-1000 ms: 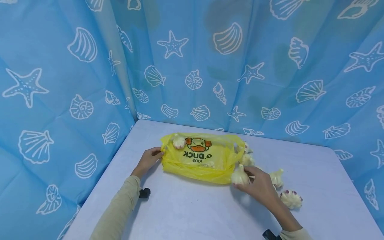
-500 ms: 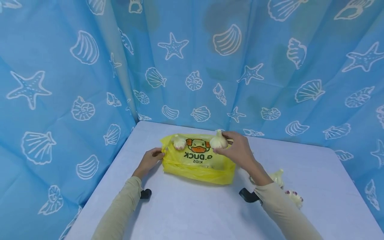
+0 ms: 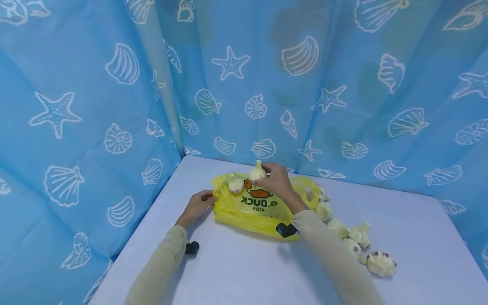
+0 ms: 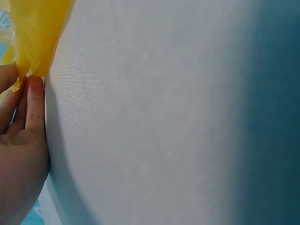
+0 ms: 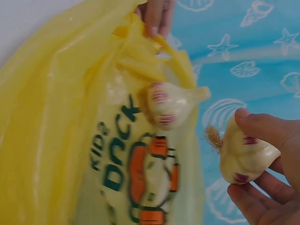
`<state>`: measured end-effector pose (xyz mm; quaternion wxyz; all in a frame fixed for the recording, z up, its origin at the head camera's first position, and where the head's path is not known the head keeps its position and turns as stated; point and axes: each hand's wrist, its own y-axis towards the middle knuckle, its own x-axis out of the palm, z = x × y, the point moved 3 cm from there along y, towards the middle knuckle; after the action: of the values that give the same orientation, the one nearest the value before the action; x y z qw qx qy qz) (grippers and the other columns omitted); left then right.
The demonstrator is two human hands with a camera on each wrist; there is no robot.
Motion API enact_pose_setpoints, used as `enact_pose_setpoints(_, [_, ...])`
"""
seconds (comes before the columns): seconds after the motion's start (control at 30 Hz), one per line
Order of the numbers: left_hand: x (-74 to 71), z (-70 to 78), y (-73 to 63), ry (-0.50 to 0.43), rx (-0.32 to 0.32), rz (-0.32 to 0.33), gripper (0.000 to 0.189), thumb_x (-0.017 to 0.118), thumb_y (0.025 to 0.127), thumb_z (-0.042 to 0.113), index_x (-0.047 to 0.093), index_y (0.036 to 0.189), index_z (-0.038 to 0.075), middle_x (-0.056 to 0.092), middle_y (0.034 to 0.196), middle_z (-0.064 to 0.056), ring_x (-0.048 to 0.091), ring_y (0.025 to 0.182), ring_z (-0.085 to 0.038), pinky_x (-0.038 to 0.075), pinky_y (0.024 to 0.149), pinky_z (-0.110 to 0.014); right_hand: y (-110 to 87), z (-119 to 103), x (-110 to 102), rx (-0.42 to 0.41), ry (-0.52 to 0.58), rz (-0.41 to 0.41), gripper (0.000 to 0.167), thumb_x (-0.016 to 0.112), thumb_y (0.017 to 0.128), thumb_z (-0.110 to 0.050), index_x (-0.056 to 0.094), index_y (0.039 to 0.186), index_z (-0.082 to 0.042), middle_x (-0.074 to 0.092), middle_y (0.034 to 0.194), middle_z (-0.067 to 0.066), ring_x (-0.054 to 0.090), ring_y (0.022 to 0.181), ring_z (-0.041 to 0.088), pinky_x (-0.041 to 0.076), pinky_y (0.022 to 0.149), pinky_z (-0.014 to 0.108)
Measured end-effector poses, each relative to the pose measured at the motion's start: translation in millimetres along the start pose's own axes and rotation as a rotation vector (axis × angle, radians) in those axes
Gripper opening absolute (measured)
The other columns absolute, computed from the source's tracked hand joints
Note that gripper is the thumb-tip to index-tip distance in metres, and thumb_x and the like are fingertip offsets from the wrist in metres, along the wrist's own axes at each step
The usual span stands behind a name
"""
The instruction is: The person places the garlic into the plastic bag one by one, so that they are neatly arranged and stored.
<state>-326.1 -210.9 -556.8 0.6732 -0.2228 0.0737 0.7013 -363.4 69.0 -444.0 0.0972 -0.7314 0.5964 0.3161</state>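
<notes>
A yellow plastic bag [image 3: 244,207] with a duck print and "G.DUCK KIDS" lettering lies flat on the table. My left hand [image 3: 196,207] pinches the bag's left edge between thumb and fingers, as the left wrist view also shows. Above the bag, my right hand [image 3: 277,180] holds a garlic bulb [image 5: 246,150] with purple streaks and a tuft of roots. A second garlic bulb [image 3: 236,184] rests on top of the bag near its left end, just left of the held one. The right forearm covers part of the bag's right side.
Several more garlic bulbs [image 3: 360,235] lie in a loose row to the right of the bag, one with purple-tipped cloves [image 3: 381,264] nearest the front. A blue curtain [image 3: 244,84] with shell prints rises behind and left of the white table [image 3: 228,271].
The right hand has carried its garlic bulb from the bag's right end leftward to above the duck print. My left hand keeps its hold on the bag's edge. The head view has shifted slightly.
</notes>
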Motion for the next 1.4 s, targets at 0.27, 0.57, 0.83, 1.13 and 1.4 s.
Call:
enact_pose_setpoints(0.27, [6.5,-0.5,1.2,-0.010,0.027,-0.004,0.033,0.064,0.095,0.025,0.064,0.125,0.011,0.063,0.119,-0.006,0.055,0.112,-0.023,0.046,0.099,-0.041,-4.0,34.7,24.0,0.106,0.002,-0.083,0.067,0.083,0.079,-0.023,0.054,0.138,-0.006,0.061,0.128,0.014,0.059,0.113,0.029,0.056,0.083,0.041])
enact_pose_setpoints(0.57, [7.2,-4.2,-0.6,-0.009,0.029,0.003,0.033,0.065,0.094,0.024,0.065,0.124,0.011,0.063,0.119,-0.006,0.056,0.112,-0.023,0.046,0.100,-0.042,-7.9,53.1,36.9,0.125,0.005,-0.115,0.069,0.082,0.080,-0.020,0.051,0.140,-0.005,0.059,0.130,0.016,0.059,0.115,0.031,0.055,0.085,0.043])
enact_pose_setpoints(0.83, [5.8,-9.0,-0.5,-0.007,0.018,-0.005,0.033,0.065,0.095,0.025,0.064,0.125,0.011,0.063,0.120,-0.006,0.056,0.111,-0.023,0.047,0.099,-0.042,-7.8,59.2,47.4,0.099,-0.024,-0.126,0.070,0.082,0.080,-0.022,0.050,0.140,-0.003,0.056,0.135,0.016,0.056,0.119,0.032,0.054,0.088,0.043])
enact_pose_setpoints(1.13, [-1.4,-2.3,3.5,-0.024,0.043,0.007,0.035,0.065,0.095,0.026,0.063,0.126,0.011,0.062,0.121,-0.006,0.055,0.113,-0.024,0.044,0.102,-0.042,-0.4,58.4,53.8,0.063,0.029,-0.128,0.071,0.081,0.081,-0.021,0.048,0.141,-0.002,0.054,0.137,0.017,0.054,0.121,0.032,0.052,0.091,0.044])
enact_pose_setpoints(1.4, [-0.1,-0.8,3.4,-0.011,0.037,0.013,0.035,0.064,0.095,0.026,0.064,0.126,0.010,0.062,0.121,-0.007,0.055,0.114,-0.024,0.044,0.101,-0.043,0.1,61.2,54.6,0.083,0.028,-0.124,0.072,0.080,0.082,-0.022,0.047,0.142,-0.004,0.052,0.140,0.015,0.052,0.123,0.031,0.051,0.094,0.045])
